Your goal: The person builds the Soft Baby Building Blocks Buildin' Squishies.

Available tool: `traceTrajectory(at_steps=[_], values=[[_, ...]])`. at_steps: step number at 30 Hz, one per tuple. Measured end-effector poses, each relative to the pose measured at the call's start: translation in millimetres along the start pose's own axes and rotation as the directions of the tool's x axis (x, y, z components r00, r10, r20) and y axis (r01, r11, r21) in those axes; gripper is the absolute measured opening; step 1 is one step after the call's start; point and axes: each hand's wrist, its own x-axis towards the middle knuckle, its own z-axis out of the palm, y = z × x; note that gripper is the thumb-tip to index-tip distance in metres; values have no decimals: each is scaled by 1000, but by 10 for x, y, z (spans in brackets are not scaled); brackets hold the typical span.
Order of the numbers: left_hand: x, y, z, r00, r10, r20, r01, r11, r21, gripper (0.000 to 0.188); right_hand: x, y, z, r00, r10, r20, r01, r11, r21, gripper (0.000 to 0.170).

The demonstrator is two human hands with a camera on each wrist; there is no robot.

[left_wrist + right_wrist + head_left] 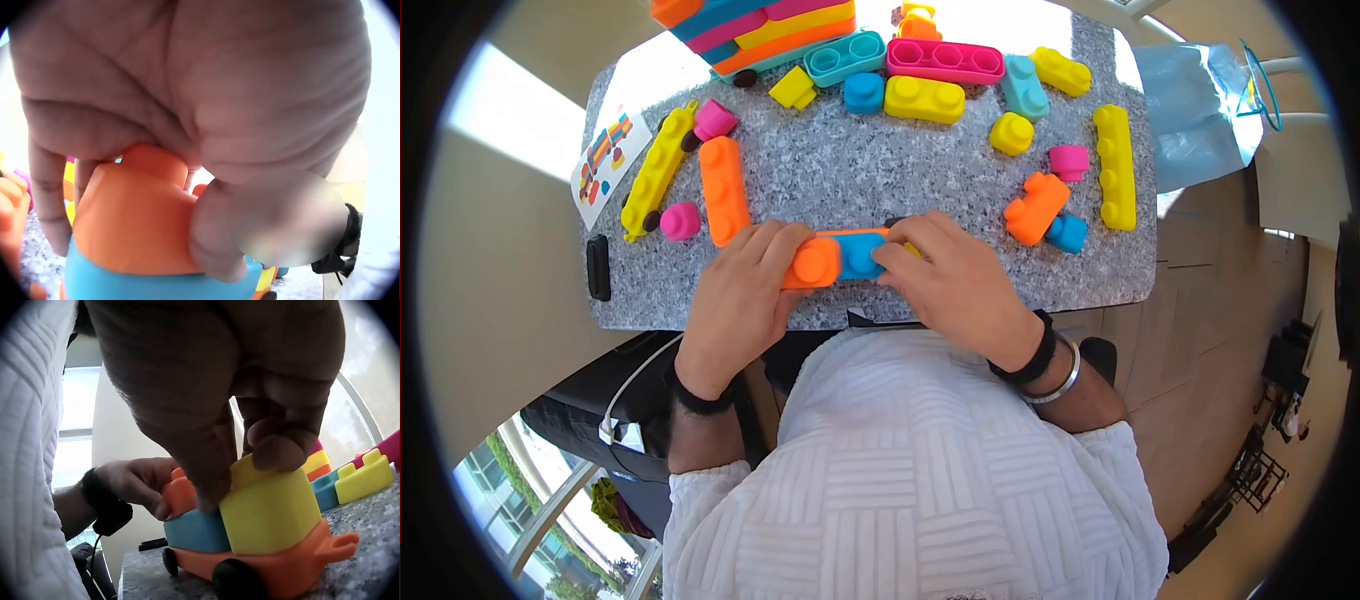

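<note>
An orange wheeled base (297, 565) with black wheels stands at the table's front edge, carrying a blue block (195, 531) and a yellow block (272, 512) side by side. On the blue block's left part sits a smaller orange block (814, 262), which my left hand (745, 285) grips between thumb and fingers. My right hand (960, 290) pinches the yellow block around its upper part, the thumb beside the seam with the blue one. From above, that hand covers most of the yellow block.
An orange long block (725, 190) and a yellow wheeled base (660, 170) lie left, near a picture sheet (610, 165). Several loose blocks lie right, among them a yellow long block (1115, 168). Behind are a pink long block (945, 62) and a stacked block wagon (770, 35).
</note>
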Motion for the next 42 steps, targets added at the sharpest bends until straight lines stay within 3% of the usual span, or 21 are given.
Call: traceTrajectory(at_steps=[3, 5, 7, 8, 10, 13, 17, 23, 25, 26, 28, 31, 34, 42], values=[[1, -10, 28, 1000, 3, -6, -2, 1000, 21, 51, 2, 93, -273, 995, -98, 5, 98, 995, 37, 43], [-9, -13, 54, 999, 6, -33, -5, 1000, 18, 52, -26, 223, -569, 997, 49, 57, -47, 998, -45, 61], [-20, -25, 58, 998, 2, -66, -1, 1000, 24, 53, -158, 421, -764, 993, 115, 7, -109, 957, -269, 68], [-23, -32, 60, 998, 11, -61, -10, 1000, 12, 55, -224, 501, -829, 996, 93, 17, -85, 960, -265, 68], [-29, -35, 60, 998, 5, -67, -5, 1000, -2, 56, -368, 626, -884, 950, 304, 71, -244, 865, -438, 68], [-28, -38, 66, 998, -4, -57, 3, 1000, -25, 57, -422, 735, -865, 948, 304, 95, -231, 861, -453, 66], [-31, -28, 81, 998, -7, -56, 4, 998, -61, 60, -408, 840, -812, 947, 296, 122, -232, 897, -377, 64], [-34, -15, 77, 998, -21, -55, 18, 998, -57, 61, -206, 609, -828, 954, 279, 111, -202, 869, -452, 63], [-40, -18, 86, 998, -20, -62, 17, 998, -59, 62, -129, 486, -795, 991, 129, -26, -129, 925, -358, 64], [-33, -26, 92, 998, -8, -70, 4, 998, -58, 62, -89, 407, -763, 991, 131, -24, -131, 925, -357, 64], [-19, -15, 97, 997, 10, -71, -15, 998, -57, 63, -13, 228, -686, 985, 13, -172, -25, 997, -67, 67], [14, 17, 93, 998, 14, -54, -18, 998, -59, 63, 103, -9, -579, 972, -4, -234, 5, 1000, 2, 66], [31, 20, 105, 998, 15, -63, -19, 998, -59, 63, 181, -78, -423, 984, -9, -180, -14, 992, -128, 65], [33, 24, 121, 997, 13, -78, -19, 997, -79, 62, 176, -102, -198, 997, -31, -64, 19, 982, -187, 59]])
